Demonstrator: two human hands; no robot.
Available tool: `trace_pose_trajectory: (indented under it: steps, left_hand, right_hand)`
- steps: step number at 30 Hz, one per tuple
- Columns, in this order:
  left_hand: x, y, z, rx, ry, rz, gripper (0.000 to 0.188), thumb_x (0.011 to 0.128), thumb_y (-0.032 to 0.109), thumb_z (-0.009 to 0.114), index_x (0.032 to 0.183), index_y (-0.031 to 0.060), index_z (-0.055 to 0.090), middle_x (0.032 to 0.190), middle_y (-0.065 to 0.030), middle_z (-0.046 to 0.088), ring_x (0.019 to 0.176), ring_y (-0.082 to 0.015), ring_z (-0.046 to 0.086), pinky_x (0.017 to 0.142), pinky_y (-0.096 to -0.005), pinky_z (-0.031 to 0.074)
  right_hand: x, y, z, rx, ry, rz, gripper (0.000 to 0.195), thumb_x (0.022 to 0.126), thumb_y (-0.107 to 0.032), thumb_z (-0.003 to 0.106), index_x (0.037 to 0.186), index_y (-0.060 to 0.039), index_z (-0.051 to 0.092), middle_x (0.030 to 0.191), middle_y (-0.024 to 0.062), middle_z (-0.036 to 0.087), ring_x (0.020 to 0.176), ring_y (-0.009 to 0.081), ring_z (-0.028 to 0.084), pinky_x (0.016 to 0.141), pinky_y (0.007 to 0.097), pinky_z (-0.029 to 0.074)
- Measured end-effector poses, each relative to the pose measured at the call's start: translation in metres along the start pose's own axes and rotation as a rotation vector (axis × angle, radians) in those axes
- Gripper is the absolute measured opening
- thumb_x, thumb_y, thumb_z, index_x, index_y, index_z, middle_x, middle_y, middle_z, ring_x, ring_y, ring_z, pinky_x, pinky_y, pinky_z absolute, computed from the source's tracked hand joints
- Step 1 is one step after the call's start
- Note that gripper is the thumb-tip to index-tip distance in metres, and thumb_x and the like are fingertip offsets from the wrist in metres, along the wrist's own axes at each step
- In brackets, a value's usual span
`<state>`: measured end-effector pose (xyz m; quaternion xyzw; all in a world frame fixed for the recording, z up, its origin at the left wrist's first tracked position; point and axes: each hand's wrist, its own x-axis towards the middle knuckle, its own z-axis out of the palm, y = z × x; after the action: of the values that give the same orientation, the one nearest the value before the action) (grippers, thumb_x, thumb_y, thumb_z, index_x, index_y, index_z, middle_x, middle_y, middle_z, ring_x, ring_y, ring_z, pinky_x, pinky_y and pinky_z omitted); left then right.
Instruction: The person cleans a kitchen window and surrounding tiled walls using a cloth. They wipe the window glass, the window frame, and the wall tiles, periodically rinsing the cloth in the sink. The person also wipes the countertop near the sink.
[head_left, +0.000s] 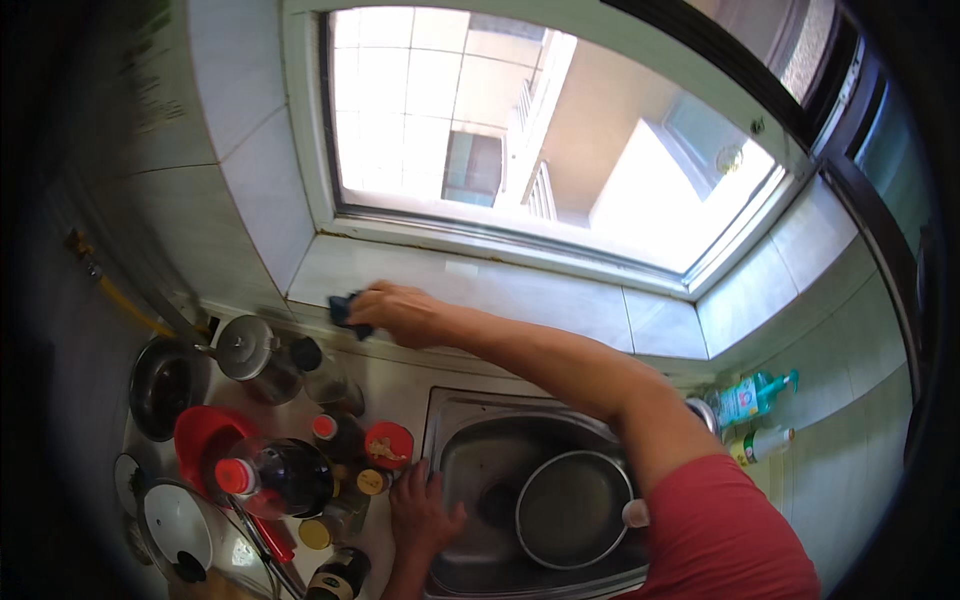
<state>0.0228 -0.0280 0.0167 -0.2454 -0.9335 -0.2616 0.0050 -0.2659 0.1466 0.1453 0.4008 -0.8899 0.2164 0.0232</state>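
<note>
My right hand (396, 309) grips a dark cloth (346, 313) at the left end of the tiled window sill (517, 286), with the arm stretched across the sink. On the left rim of the stainless steel sink (442, 403) rests my left hand (424, 506), its fingers apart and nothing in it. A round pan (574, 510) lies in the basin. Close to my left hand stand a red-lidded jar (389, 444) and a small yellow-capped bottle (370, 481).
Left of the sink are a large red-capped bottle (289, 476), a red bowl (206, 442), a lidded metal pot (246, 349), a black-capped bottle (328, 375) and a white pan (178, 525). A soap pump bottle (742, 401) stands at the right. The window (480, 238) rises behind the sill.
</note>
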Motion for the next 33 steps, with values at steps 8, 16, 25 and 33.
trace_pose_trajectory:
  steps: [8, 16, 25, 33]
  left_hand:
    - [-0.002, -0.003, -0.003, -0.083, 0.003, -0.039, 0.065, 0.077, 0.042, 0.074, 0.127, 0.0014, 0.062, 0.149, -0.0183, 0.046, 0.138, -0.0377, 0.042, 0.113, -0.0571, 0.035]
    - [-0.001, -0.001, -0.006, -0.074, -0.037, -0.055, 0.066, 0.076, 0.041, 0.075, 0.127, 0.0009, 0.062, 0.148, -0.0166, 0.046, 0.138, -0.0369, 0.043, 0.114, -0.0581, 0.034]
    - [-0.001, 0.004, 0.004, 0.046, -0.023, -0.095, 0.067, 0.078, 0.038, 0.073, 0.134, 0.0032, 0.059, 0.154, -0.0161, 0.043, 0.141, -0.0384, 0.041, 0.116, -0.0594, 0.032]
    - [0.008, 0.007, 0.005, 0.114, 0.021, -0.002, 0.062, 0.081, 0.030, 0.072, 0.134, 0.0016, 0.058, 0.154, -0.0156, 0.044, 0.142, -0.0381, 0.041, 0.116, -0.0547, 0.033]
  right_hand:
    - [0.075, 0.024, -0.221, -0.848, 0.721, -0.204, 0.049, 0.083, 0.011, 0.057, 0.128, -0.0065, 0.064, 0.141, 0.0176, 0.057, 0.136, 0.0418, 0.047, 0.110, 0.0512, 0.046]
    - [0.122, 0.051, -0.166, -0.825, 0.293, 0.024, 0.053, 0.093, -0.005, 0.060, 0.145, -0.0136, 0.056, 0.157, 0.0107, 0.044, 0.148, 0.0335, 0.034, 0.122, 0.0490, 0.032]
    - [-0.046, 0.131, -0.136, -0.896, -0.037, -0.222, 0.049, 0.098, -0.012, 0.056, 0.147, -0.0194, 0.056, 0.161, -0.0022, 0.043, 0.155, 0.0276, 0.029, 0.123, 0.0409, 0.038]
    - [-0.373, 0.129, -0.203, -1.053, -0.205, 0.098, 0.037, 0.095, -0.019, 0.063, 0.131, -0.0136, 0.066, 0.137, 0.0106, 0.066, 0.122, 0.0254, 0.065, 0.091, 0.0461, 0.053]
